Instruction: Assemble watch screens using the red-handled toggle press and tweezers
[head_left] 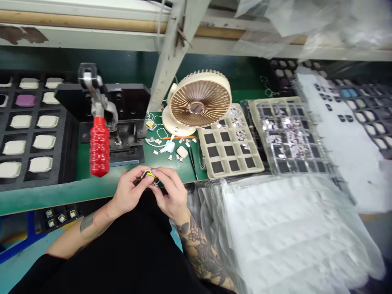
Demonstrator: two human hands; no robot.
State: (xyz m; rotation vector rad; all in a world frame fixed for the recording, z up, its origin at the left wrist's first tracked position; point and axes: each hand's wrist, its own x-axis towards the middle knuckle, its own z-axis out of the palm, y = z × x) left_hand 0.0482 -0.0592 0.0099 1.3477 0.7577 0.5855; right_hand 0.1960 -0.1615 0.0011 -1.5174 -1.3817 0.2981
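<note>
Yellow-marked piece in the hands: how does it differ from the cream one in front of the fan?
The held piece shows some yellow; the cream piece looks plain. The held piece is between the left hand and right hand, while the cream piece lies on the green bench. The hands partly cover the held piece; the cream piece is uncovered. Both are small.

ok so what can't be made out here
Head view, small yellow part: partly covered by the left hand and right hand.
Head view, cream tray: far left part hidden behind the fan.
Head view, hub lettering: too small.
Head view, black foam tray: cut off by the left edge.
Head view, plastic sheeting: blurred.
</note>
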